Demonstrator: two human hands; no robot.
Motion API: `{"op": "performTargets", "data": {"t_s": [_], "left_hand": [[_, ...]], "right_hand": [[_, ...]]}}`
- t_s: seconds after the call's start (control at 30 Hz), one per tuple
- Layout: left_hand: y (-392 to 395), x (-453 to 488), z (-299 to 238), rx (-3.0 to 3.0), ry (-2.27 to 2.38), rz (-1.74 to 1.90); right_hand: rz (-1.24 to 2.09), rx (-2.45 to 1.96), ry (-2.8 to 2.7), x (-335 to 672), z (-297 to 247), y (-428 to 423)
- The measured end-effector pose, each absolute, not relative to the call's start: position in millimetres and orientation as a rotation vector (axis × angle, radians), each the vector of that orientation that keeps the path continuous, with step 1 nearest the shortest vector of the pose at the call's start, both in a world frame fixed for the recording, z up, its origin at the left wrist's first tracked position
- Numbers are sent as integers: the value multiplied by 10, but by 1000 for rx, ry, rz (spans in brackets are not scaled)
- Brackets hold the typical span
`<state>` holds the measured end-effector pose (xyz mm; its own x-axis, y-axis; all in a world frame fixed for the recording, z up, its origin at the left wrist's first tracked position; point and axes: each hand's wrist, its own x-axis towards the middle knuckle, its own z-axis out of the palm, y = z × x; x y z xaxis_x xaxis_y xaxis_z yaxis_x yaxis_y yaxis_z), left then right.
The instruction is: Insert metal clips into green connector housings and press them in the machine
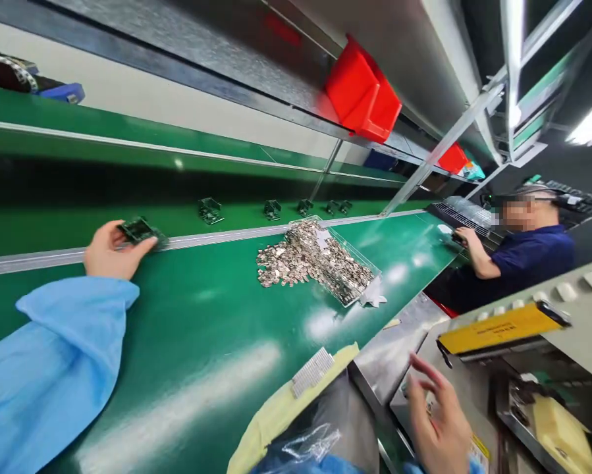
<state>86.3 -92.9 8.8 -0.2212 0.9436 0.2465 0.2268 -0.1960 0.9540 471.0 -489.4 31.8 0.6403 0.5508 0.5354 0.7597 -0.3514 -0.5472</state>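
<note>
My left hand (112, 253), in a light-blue sleeve, grips a small dark green circuit board assembly (138, 230) between thumb and fingers, over the metal strip at the back of the bench. Down at the lower right, my right hand (438, 415) has its fingers curved and apart, with nothing seen in them. It is above grey machinery beside the bench. A pile of small silvery metal parts (286, 262) spills from a clear tray (375, 271) on the green bench (201, 329). Several similar board assemblies (210, 210) stand in a row behind the metal strip.
A red bin (363, 92) hangs at the overhead shelf (177, 72). At the bench's near edge lie a yellow cloth (270, 421) and a grey gridded block (313, 372). A yellow bar-shaped unit (503, 329) juts in from the right. A co-worker (527, 243) sits farther along the bench.
</note>
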Motion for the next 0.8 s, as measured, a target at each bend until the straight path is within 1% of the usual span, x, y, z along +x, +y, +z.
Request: {"op": "performTargets", "data": {"t_s": [0.1,0.13,0.27,0.37,0.5,0.63,0.73,0.8], "left_hand": [[-524,643,77,1454,1660,1385],[-404,629,80,1478,1737,1350],[-48,749,60,1546,1833,1318],[38,749,42,1620,1842,1390],[-5,205,69,1666,2035,1520],[-124,-712,66,1325,2379,1668],[-156,-1221,16,1060,2564,1665],[-108,-1420,-19,1018,2630,1588]], "right_hand": [[0,-1963,-1483,4676,463,-4018],[64,-1930,-1589,4663,474,-3752],[140,-2090,-1805,4627,402,-2854],[137,-2194,-1857,4587,323,-2337],[87,-2204,-1868,4487,230,-1809],[115,-2158,-1888,4501,94,-1406],[168,-2130,-1885,4562,32,-1310],[192,-2113,-1844,4580,41,-1340]]}}
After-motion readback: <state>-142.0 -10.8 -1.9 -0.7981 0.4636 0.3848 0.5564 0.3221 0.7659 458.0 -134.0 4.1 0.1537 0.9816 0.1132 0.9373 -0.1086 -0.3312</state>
